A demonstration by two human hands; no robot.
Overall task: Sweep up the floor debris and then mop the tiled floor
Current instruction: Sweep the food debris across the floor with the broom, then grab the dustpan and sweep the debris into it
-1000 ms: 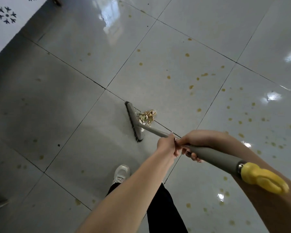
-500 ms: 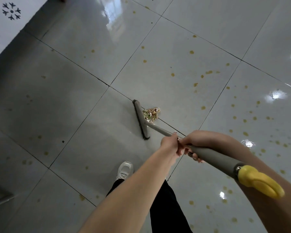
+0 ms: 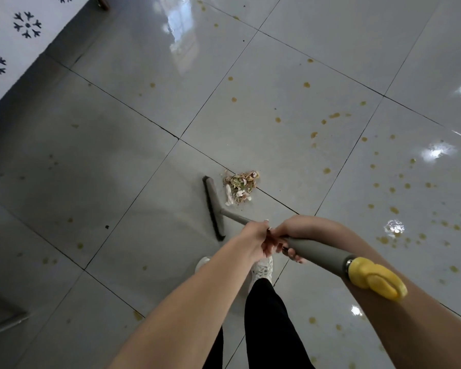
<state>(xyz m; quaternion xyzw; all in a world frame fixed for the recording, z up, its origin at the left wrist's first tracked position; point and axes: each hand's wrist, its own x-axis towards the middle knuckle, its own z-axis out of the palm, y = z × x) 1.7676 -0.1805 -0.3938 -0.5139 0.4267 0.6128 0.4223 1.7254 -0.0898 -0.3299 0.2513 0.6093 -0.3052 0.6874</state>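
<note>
Broom [image 3: 214,209] on tiled floor [image 3: 117,161], held two-handed.
Left hand [image 3: 253,238] and right hand [image 3: 292,231] both grip its grey handle; debris [image 3: 241,186] is heaped just beside the broom's head.

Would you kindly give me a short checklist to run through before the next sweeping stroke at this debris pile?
1. Grip: left hand and right hand both hold the broom handle: ok.
2. Broom head placed beside the debris pile, just left of it, with a small gap: ok.
3. Debris gathered in one heap, with only a few crumbs at its edge: ok.
4. Dustpan at hand, none in view: cannot tell.
5. White shoe apart from the broom head: ok.
6. Tiles clean enough to skip mopping, brown spots scattered widely: not ok.
</note>
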